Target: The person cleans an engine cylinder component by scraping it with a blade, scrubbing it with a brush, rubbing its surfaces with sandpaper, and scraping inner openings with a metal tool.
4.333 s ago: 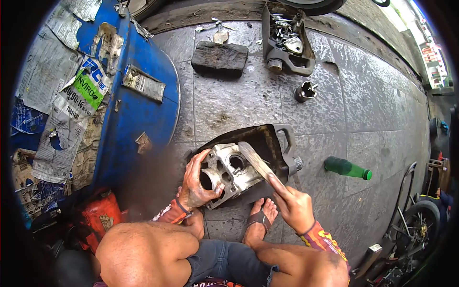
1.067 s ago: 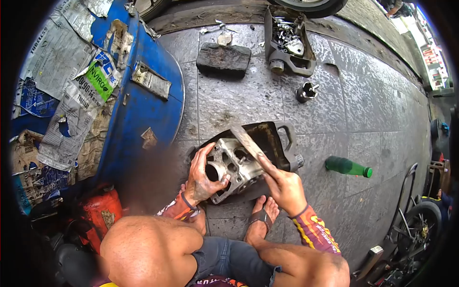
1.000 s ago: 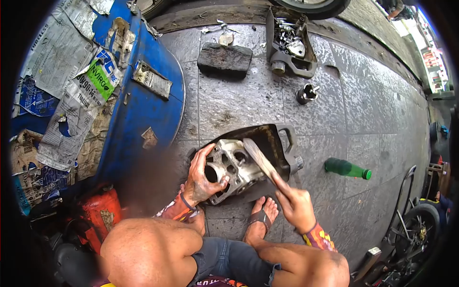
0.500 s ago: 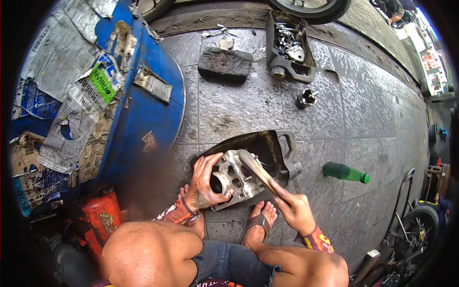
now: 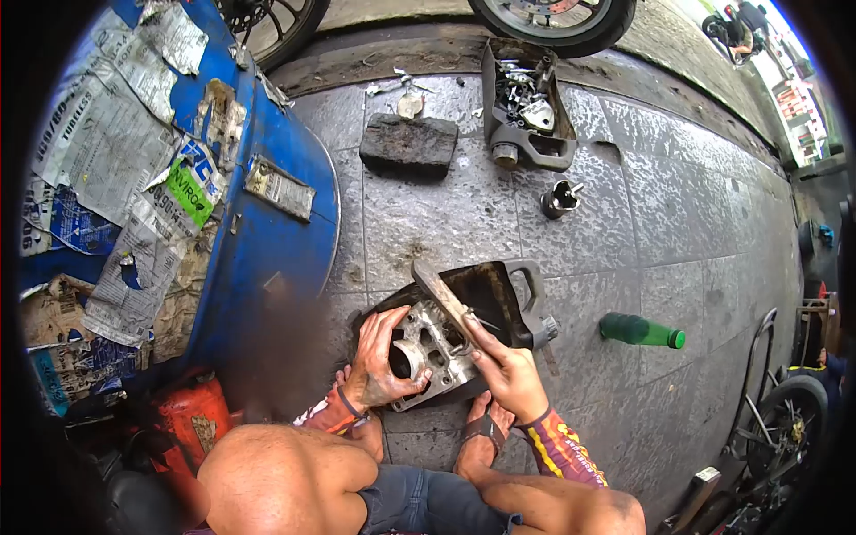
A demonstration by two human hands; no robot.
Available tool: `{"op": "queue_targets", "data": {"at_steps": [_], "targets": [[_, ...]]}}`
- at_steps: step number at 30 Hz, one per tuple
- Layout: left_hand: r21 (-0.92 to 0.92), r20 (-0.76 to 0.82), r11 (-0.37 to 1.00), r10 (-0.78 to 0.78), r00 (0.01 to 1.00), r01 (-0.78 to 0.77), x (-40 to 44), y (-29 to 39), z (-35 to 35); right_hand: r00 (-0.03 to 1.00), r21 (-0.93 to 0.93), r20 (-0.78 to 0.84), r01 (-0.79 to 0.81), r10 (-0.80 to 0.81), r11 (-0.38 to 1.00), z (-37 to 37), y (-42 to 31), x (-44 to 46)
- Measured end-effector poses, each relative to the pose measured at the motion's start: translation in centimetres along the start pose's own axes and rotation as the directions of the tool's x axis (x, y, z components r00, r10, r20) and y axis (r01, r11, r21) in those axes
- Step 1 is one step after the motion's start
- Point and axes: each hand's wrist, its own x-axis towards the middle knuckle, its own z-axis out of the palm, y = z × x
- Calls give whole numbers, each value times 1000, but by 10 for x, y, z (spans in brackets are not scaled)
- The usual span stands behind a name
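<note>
A grey cast-metal engine part (image 5: 456, 367) with a round bore and several openings rests tilted over a black container (image 5: 481, 287) cut from a jerrycan. My left hand (image 5: 379, 361) is closed around its left end, the thumb by the bore and the fingers over the upper edge. My right hand (image 5: 513, 379) grips a flat, wooden-handled tool that looks like a brush (image 5: 435, 290). The tool slants across the part's upper right side, its far end past the upper edge. Whether it touches the metal, I cannot tell.
A green bottle (image 5: 640, 329) lies at the right. Further off are a piston-like metal cup (image 5: 561, 201), a dark block (image 5: 408, 145) and another cut container (image 5: 566, 153) of metal parts. A blue drum (image 5: 285, 232) stands at the left, motorcycle wheels (image 5: 615, 27) at the top.
My right hand has moved left and closer to the engine part, pushing the tool up and left across it. My left hand keeps its hold. The view has shifted slightly.
</note>
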Motion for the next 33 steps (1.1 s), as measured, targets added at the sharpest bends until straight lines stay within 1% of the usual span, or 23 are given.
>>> {"op": "queue_targets", "data": {"at_steps": [2,4,5,8,9,10,12,13,14,16,17,18,20,21,22,24,25,27,28,29,31,32,33], "targets": [[-4,-19,999,-32,999,32,0,-3,-2,1000,-20,21,-17,18,1000,-6,-7,-5],[-138,-65,982,-137,988,127,-2,-6,-2,987,-81,62,-143,149,986,-23,-21,-34],[-90,-59,992,-89,994,84,-3,-8,-1,996,-109,33,-81,85,991,-32,-16,-50],[35,32,999,9,999,-10,0,8,-2,998,-131,-10,-60,59,990,-29,-7,-55],[26,37,1000,-2,999,1,1,7,2,980,-139,37,-189,196,972,-24,-19,-35],[40,30,999,11,1000,-12,1,4,3,983,-124,26,-178,183,976,-15,-10,-17],[-26,-14,998,-58,998,57,-2,-1,3,995,-20,11,-100,100,995,2,3,5],[-44,-28,997,-57,998,56,-2,-5,1,999,13,-25,24,-24,1000,-1,-2,0],[-35,-24,997,-69,997,68,-6,-8,-1,995,-27,75,-57,59,998,-13,-9,-13],[-88,-26,993,-84,996,81,-6,-9,-2,999,-65,39,-21,23,998,-28,-12,-46],[-98,-33,993,-63,997,59,-6,-11,0,993,-97,70,-85,92,992,-38,-18,-57],[-105,-44,992,-73,996,68,-6,-9,0,992,-105,83,-85,94,991,-37,-16,-55],[-26,-12,1000,-5,1000,4,-2,-1,0,994,-120,61,-78,86,990,-31,-10,-48],[-1,-1,1000,27,1000,-27,-1,0,1,960,-63,127,-245,251,967,-24,-27,-22],[17,5,999,34,999,-34,-1,1,2,989,-64,80,-119,124,991,-9,-16,-5],[-46,-19,996,-80,997,79,-2,-4,2,998,-18,-1,57,-57,998,6,-3,8],[-91,-36,990,-111,993,108,-3,-5,2,996,-45,16,92,-91,995,-3,-5,-1],[-80,-22,991,-106,994,103,-5,-5,-3,991,-28,62,-118,119,993,-32,-18,-36],[-66,-39,996,-67,997,65,-3,-8,-1,961,-108,86,-254,263,961,-52,-21,-57],[-71,-38,996,-63,997,60,-1,-6,-2,996,-186,0,-84,85,979,-58,-8,-77],[-88,-32,988,-128,991,125,-1,-2,-2,971,-304,-12,-230,238,924,-75,-28,-101],[-97,-28,982,-164,986,161,3,-1,-1,955,-289,-104,-297,279,910,-81,-34,-106],[-67,-56,985,-165,985,161,5,-4,2,928,-176,-266,-312,260,934,-85,-26,-112]]}}
